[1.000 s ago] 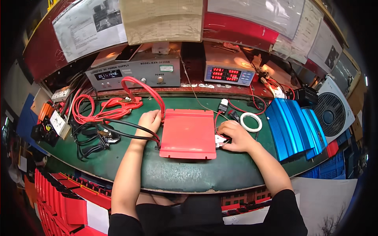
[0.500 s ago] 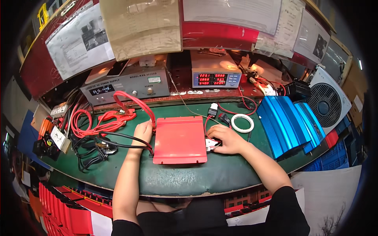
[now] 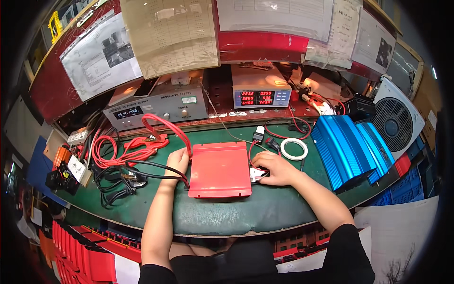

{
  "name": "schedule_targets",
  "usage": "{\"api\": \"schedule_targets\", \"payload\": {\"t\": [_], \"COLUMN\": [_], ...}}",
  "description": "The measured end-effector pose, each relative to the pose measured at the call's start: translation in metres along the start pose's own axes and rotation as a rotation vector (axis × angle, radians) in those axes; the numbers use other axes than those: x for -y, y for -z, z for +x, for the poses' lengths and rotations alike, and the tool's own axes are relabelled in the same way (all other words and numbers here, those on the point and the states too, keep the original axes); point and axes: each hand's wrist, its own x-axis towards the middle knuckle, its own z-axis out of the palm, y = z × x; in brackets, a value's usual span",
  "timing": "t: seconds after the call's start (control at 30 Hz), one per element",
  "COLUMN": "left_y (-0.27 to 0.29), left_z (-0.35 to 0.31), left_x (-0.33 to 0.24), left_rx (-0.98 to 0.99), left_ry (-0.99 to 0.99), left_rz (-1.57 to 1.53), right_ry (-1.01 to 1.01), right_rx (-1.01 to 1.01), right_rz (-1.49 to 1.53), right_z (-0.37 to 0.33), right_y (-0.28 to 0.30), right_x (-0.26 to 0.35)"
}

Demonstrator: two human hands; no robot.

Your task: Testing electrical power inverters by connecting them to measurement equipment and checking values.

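Note:
A flat red metal box (image 3: 220, 170) lies on the green work mat (image 3: 246, 217) in front of me. Thick red cables (image 3: 176, 128) and black cables (image 3: 153, 171) run into its left end. My left hand (image 3: 178, 161) rests against that end beside the cables; its fingertips are hidden. At the opposite end, my right hand (image 3: 279, 170) has its fingers closed around a white plug (image 3: 257, 174) that sits against the box. A thin red wire (image 3: 251, 154) leads up from the plug toward a small white connector (image 3: 258, 134).
Behind stand a grey power supply (image 3: 156, 106) and a meter with lit red digits (image 3: 261, 97). Blue finned cases (image 3: 341, 151) and a fan (image 3: 395, 125) are on the right. A white ring (image 3: 293, 149) lies near my right hand; red clamps (image 3: 150, 144) and coiled cables lie left.
The whole view has shifted slightly, so everything sits a little further right. Both hands keep their places at the box's ends. Some digits on the meter and power supply differ.

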Motion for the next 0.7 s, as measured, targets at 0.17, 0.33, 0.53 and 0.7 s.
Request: {"api": "schedule_targets", "payload": {"t": [0.17, 0.33, 0.53, 0.7], "left_y": [0.005, -0.002, 0.001, -0.002], "left_z": [-0.002, -0.003, 0.000, -0.002], "left_x": [-0.020, -0.001, -0.011, -0.003], "left_rx": [0.032, -0.007, 0.006, -0.019], "left_ry": [0.003, -0.012, -0.003, -0.031], "left_rz": [0.008, -0.017, 0.000, -0.114], "right_ry": [-0.022, -0.008, -0.011, -0.026], "right_rx": [0.014, -0.002, 0.014, 0.019], "right_rz": [-0.030, -0.003, -0.030, -0.006], "right_z": [0.002, -0.001, 0.002, 0.002], "right_y": [0.005, 0.000, 0.005, 0.003], "right_x": [0.003, 0.001, 0.006, 0.006]}}
